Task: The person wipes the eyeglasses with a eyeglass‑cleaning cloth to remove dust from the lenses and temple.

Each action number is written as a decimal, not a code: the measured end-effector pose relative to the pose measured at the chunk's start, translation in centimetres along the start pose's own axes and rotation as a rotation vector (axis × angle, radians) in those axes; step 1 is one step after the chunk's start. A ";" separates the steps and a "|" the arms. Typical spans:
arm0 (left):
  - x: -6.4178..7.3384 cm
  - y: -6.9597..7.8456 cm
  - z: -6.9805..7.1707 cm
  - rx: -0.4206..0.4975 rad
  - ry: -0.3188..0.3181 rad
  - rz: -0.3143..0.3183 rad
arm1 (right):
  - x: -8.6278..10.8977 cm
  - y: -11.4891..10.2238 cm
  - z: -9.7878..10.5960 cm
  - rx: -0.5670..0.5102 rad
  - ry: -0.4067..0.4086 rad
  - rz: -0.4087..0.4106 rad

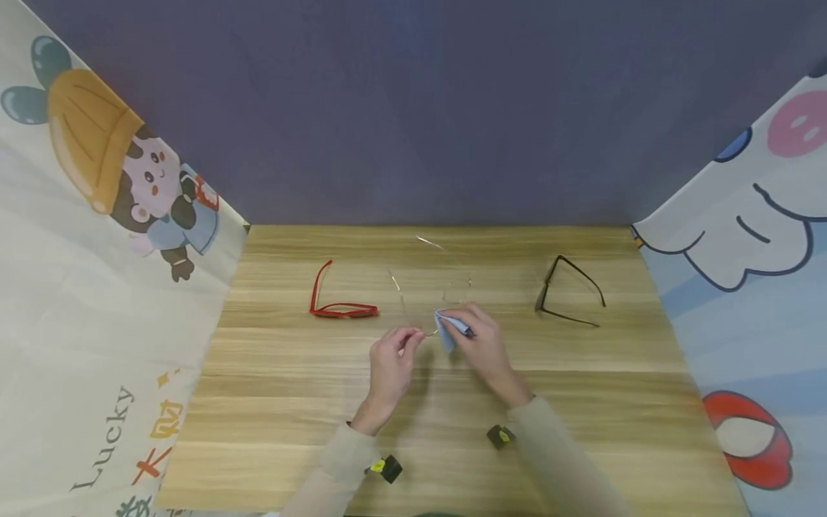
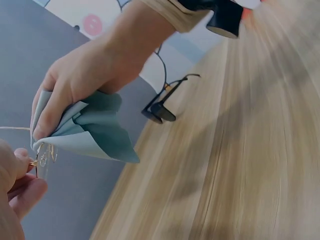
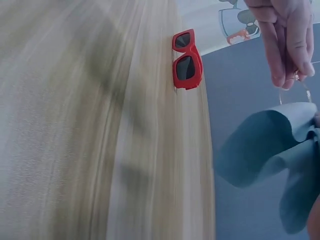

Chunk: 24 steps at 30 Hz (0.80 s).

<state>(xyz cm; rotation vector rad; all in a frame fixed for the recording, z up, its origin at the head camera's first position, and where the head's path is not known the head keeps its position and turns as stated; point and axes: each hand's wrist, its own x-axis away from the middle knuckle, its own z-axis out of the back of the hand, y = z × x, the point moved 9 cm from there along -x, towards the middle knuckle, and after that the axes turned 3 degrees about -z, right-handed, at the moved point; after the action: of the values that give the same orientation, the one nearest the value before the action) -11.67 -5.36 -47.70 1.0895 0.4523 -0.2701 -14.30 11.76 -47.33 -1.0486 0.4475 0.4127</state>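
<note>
My left hand (image 1: 392, 362) pinches a thin gold-wire pair of eyeglasses (image 2: 42, 156) at one side of the frame, between thumb and fingertips. Its slender temples (image 1: 395, 281) stretch away from me in the head view. A light blue cleaning cloth (image 2: 107, 132) is folded over a lens, and my right hand (image 1: 484, 346) pinches lens and cloth together, thumb on the near side. Loose folds of the cloth hang below that hand in the left wrist view. The covered lens is hidden by cloth and fingers.
Red-framed sunglasses (image 1: 344, 311) lie on the wooden table (image 1: 271, 402) to the left, temples unfolded. Black sunglasses (image 1: 543, 296) lie on the right, also unfolded. Behind the table stands a dark grey-blue wall (image 1: 413, 115); printed cartoon curtains (image 1: 129, 301) flank both sides.
</note>
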 end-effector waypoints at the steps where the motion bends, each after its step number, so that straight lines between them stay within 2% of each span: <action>1: 0.0 0.1 0.1 -0.012 0.008 -0.021 | -0.1 -0.1 -0.2 0.027 -0.017 0.002; 7: 0.3 0.3 0.4 -0.089 0.048 -0.110 | -0.2 -0.8 -2.0 0.177 -0.131 -0.015; 10: 0.5 0.2 0.4 -0.104 0.058 -0.147 | 0.3 -1.1 -3.0 0.197 -0.172 -0.032; 17: 1.1 0.1 0.5 -0.146 0.084 -0.213 | 1.4 -2.2 -4.0 0.156 -0.128 -0.002; 24: 1.4 0.2 0.8 -0.162 0.127 -0.275 | 1.3 -1.6 -4.2 0.168 -0.087 -0.019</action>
<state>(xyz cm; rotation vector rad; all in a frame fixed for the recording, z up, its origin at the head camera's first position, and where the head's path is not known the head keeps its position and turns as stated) -10.18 -5.93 -47.91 0.8884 0.7275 -0.4000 -13.04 7.48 -48.64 -0.8679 0.3874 0.3950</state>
